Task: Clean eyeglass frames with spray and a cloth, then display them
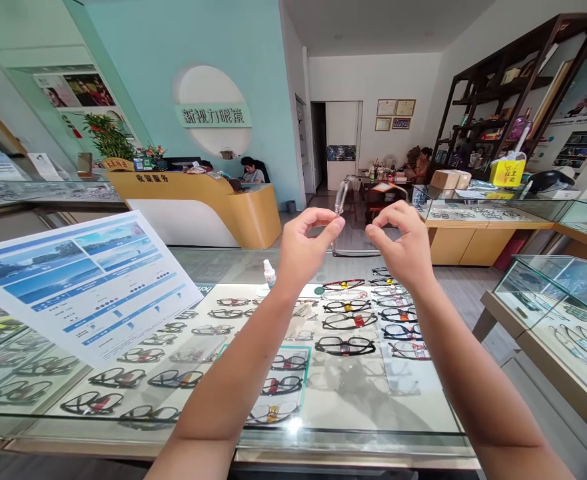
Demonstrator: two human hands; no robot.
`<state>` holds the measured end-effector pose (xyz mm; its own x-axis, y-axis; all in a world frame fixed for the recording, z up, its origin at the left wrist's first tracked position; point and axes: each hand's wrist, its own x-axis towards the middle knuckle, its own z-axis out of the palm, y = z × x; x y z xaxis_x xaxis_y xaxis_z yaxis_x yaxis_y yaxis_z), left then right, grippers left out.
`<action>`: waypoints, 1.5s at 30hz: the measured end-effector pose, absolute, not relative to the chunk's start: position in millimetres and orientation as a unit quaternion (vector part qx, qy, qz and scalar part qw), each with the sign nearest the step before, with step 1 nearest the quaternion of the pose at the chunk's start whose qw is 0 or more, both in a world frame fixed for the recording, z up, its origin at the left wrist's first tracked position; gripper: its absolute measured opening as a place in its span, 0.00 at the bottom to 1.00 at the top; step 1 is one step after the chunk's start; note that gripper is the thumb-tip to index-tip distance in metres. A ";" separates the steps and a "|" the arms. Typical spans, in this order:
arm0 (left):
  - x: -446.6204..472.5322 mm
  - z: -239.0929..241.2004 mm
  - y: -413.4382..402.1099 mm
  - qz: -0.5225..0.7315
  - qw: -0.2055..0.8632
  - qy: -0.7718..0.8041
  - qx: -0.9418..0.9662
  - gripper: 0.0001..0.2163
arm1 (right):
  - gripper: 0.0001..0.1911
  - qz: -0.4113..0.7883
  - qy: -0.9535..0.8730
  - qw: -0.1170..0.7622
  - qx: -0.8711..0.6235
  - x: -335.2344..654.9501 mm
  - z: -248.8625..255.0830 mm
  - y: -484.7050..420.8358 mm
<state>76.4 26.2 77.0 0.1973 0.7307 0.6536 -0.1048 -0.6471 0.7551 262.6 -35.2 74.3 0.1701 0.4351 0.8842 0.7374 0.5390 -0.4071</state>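
Both hands are raised in front of the person, above the glass-topped display bench [423, 400], with a thin, almost transparent eyeglass frame [342, 197] between them. The left hand [306, 243] is closed in a narrow pinch, thumb and forefinger pressed on the frame's lower edge, so the clear piece rises from the fingertips toward 1 o'clock of that hand. The right hand [403, 243] is drawn into a tight pinch too, fingers curled and tips gathered on the frame's other side. Seen from this hand, the frame lies at about 10 o'clock, and a fine arm of it shows just above the knuckles. The material is so clear that its full outline is hard to trace. The two hands are near each other but not touching. Under the bench glass, at 6 o'clock of the hands, lie rows of spectacles, among them a black-rimmed pair [346, 345] and a red-rimmed pair [343, 285]. A small white spray bottle [270, 273] stands on the bench at 8 o'clock of the left hand. A laminated blue-and-white chart [78, 287] leans well apart at 9 o'clock. Beyond it is a curved yellow reception counter [198, 200], where a seated person [250, 171] sits.
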 end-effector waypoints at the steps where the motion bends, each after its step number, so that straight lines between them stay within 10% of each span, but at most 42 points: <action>1: 77.6 77.5 23.7 0.582 0.352 0.224 0.697 0.12 | 0.11 -0.098 -0.650 0.604 -0.450 260.6 74.0 -35.0; 25: 80.5 68.3 5.0 0.512 0.452 0.189 0.705 0.15 | 0.12 0.022 -0.733 0.522 -0.436 241.4 55.6 -55.1; 31: 37.3 6.6 43.4 0.620 0.222 0.349 0.667 0.08 | 0.23 0.061 -0.701 0.505 -0.500 258.3 1.8 -65.9; 34: 8.1 -34.9 75.2 0.647 0.089 0.491 0.576 0.22 | 0.22 0.060 -0.674 0.530 -0.511 263.4 -23.2 -64.5; 38: -13.1 -75.1 114.9 0.526 0.218 0.613 0.548 0.33 | 0.21 0.056 -0.660 0.559 -0.499 263.8 -43.4 -58.6; 45: -18.2 -90.5 139.0 0.499 0.365 0.581 0.530 0.11 | 0.23 0.092 -0.646 0.576 -0.492 260.4 -54.7 -54.7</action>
